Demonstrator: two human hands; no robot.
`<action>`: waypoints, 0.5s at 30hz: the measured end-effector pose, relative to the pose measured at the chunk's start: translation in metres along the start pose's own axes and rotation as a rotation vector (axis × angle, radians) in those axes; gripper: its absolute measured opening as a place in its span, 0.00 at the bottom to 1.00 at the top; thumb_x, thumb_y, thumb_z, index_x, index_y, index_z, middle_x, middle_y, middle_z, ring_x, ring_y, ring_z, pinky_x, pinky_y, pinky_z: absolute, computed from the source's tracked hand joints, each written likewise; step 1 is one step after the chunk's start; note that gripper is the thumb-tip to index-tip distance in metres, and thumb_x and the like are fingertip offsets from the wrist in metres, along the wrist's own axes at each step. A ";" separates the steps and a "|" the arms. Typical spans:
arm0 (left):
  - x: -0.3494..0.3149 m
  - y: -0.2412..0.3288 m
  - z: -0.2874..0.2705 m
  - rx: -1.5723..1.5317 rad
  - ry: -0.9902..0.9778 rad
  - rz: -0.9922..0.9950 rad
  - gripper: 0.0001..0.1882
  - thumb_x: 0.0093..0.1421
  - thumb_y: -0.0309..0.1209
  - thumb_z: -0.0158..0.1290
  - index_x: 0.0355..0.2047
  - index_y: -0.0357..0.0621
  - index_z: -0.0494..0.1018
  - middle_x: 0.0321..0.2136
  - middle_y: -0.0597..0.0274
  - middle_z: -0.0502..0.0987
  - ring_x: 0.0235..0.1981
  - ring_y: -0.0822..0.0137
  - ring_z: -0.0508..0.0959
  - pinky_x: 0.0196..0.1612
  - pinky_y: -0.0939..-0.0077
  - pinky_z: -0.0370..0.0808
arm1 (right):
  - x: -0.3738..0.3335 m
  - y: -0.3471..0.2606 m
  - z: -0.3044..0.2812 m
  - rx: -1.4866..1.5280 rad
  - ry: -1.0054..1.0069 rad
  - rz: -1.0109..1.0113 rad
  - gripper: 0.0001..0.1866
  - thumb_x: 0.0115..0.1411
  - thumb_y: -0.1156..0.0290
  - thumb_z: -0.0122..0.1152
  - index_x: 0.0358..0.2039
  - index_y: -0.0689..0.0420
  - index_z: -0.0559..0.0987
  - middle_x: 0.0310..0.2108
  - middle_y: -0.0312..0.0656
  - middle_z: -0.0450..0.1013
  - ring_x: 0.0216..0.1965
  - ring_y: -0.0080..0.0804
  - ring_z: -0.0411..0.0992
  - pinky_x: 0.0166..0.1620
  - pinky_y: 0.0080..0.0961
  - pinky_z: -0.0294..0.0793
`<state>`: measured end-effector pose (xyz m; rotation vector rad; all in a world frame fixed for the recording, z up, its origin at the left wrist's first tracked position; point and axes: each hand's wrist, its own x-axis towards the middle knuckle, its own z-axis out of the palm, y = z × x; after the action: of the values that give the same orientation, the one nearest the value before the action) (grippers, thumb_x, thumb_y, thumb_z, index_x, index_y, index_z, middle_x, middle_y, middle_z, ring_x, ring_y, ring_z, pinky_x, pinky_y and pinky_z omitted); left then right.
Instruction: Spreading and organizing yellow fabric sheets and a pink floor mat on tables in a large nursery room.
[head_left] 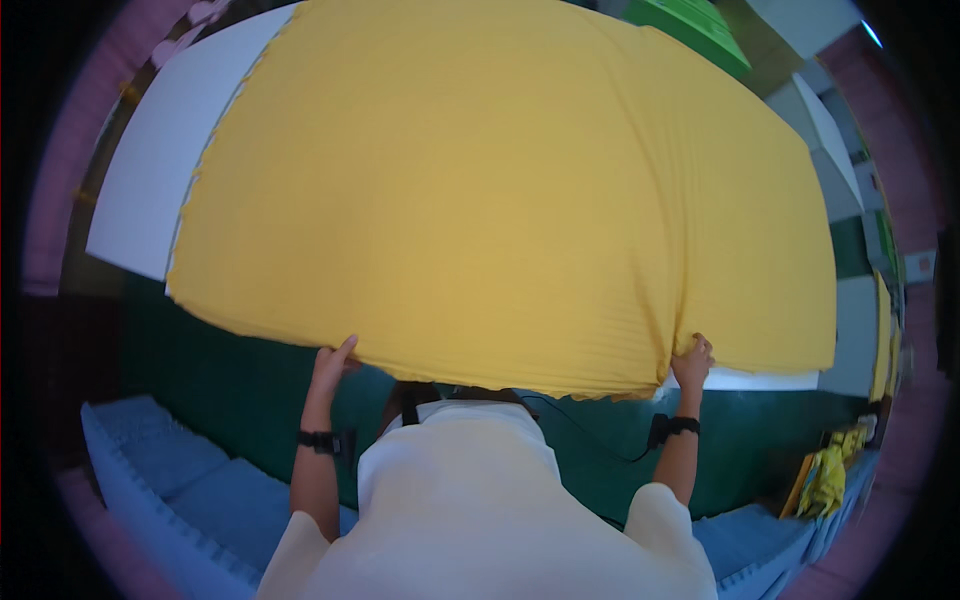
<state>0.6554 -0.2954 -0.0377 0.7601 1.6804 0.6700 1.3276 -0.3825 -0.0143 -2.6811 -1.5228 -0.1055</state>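
A large yellow cloth (450, 200) lies spread over a white table, its near edge hanging a little past the tabletop. My left hand (336, 366) pinches that near edge left of the middle, thumb on top and fingers hidden beneath. Farther right, my right hand (693, 362) is closed on the same edge, where the fabric bunches. From there a long crease runs away across the cloth. Bare white tabletop (165, 140) shows along the left, past the cloth's wavy side edge, and as a thin strip just right of my right hand.
Blue padded seats (190, 480) stand behind me at the lower left and lower right. A yellow bundle (825, 480) rests on the right seat. Green bins (695, 30) stand beyond the table, white cabinets (830, 150) at right. A dark cable (590, 430) crosses the green floor.
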 end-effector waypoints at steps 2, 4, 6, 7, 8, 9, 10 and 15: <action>-0.006 0.006 -0.001 0.048 -0.028 -0.033 0.24 0.53 0.50 0.54 0.32 0.37 0.72 0.19 0.58 0.75 0.17 0.71 0.74 0.18 0.82 0.64 | 0.010 -0.004 0.002 -0.177 -0.098 0.058 0.27 0.44 0.67 0.62 0.45 0.63 0.67 0.42 0.54 0.65 0.46 0.51 0.64 0.45 0.42 0.68; -0.007 0.007 -0.001 0.098 -0.043 -0.067 0.25 0.53 0.51 0.53 0.32 0.37 0.72 0.19 0.57 0.75 0.18 0.70 0.75 0.19 0.82 0.64 | 0.012 -0.013 0.003 -0.211 -0.091 -0.117 0.22 0.44 0.66 0.63 0.38 0.64 0.69 0.40 0.52 0.66 0.43 0.48 0.66 0.41 0.41 0.70; -0.006 0.006 0.002 0.081 0.005 -0.095 0.26 0.54 0.52 0.51 0.33 0.37 0.72 0.18 0.57 0.75 0.18 0.70 0.75 0.20 0.81 0.65 | 0.020 -0.004 0.002 -0.215 -0.101 -0.117 0.20 0.43 0.66 0.63 0.35 0.64 0.70 0.37 0.51 0.68 0.41 0.48 0.67 0.39 0.40 0.71; -0.001 0.002 -0.002 0.089 -0.039 -0.086 0.27 0.54 0.53 0.51 0.34 0.37 0.72 0.19 0.57 0.75 0.18 0.70 0.75 0.20 0.80 0.65 | 0.025 -0.002 0.002 -0.207 -0.119 -0.158 0.19 0.43 0.65 0.64 0.31 0.64 0.70 0.35 0.51 0.69 0.38 0.47 0.69 0.37 0.39 0.72; -0.002 0.003 -0.002 0.095 -0.047 -0.082 0.27 0.54 0.53 0.51 0.34 0.37 0.72 0.19 0.57 0.75 0.18 0.70 0.75 0.20 0.80 0.65 | 0.026 -0.007 -0.006 -0.207 -0.118 -0.147 0.19 0.43 0.65 0.64 0.31 0.64 0.70 0.35 0.51 0.69 0.38 0.47 0.69 0.37 0.39 0.72; -0.003 0.005 -0.003 0.123 -0.030 -0.078 0.27 0.54 0.53 0.51 0.35 0.37 0.71 0.19 0.58 0.75 0.18 0.70 0.75 0.20 0.80 0.65 | 0.026 -0.008 -0.016 -0.171 -0.140 -0.166 0.18 0.43 0.65 0.64 0.29 0.64 0.71 0.32 0.51 0.70 0.36 0.48 0.69 0.36 0.39 0.72; -0.003 0.007 -0.004 0.147 -0.009 -0.072 0.27 0.54 0.53 0.51 0.35 0.37 0.71 0.19 0.58 0.75 0.18 0.70 0.75 0.20 0.80 0.65 | 0.025 -0.015 -0.028 -0.134 -0.158 -0.190 0.17 0.43 0.65 0.64 0.28 0.64 0.72 0.29 0.51 0.71 0.34 0.48 0.70 0.35 0.38 0.72; 0.002 -0.007 0.005 0.035 0.051 -0.090 0.27 0.54 0.53 0.51 0.37 0.38 0.70 0.23 0.59 0.75 0.18 0.70 0.74 0.20 0.80 0.66 | 0.006 -0.015 -0.046 -0.067 -0.210 -0.215 0.16 0.43 0.65 0.63 0.28 0.62 0.72 0.30 0.51 0.71 0.34 0.49 0.70 0.36 0.40 0.72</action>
<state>0.6593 -0.2983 -0.0452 0.6931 1.7658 0.6033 1.3163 -0.3736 0.0324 -2.6402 -1.8985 0.1220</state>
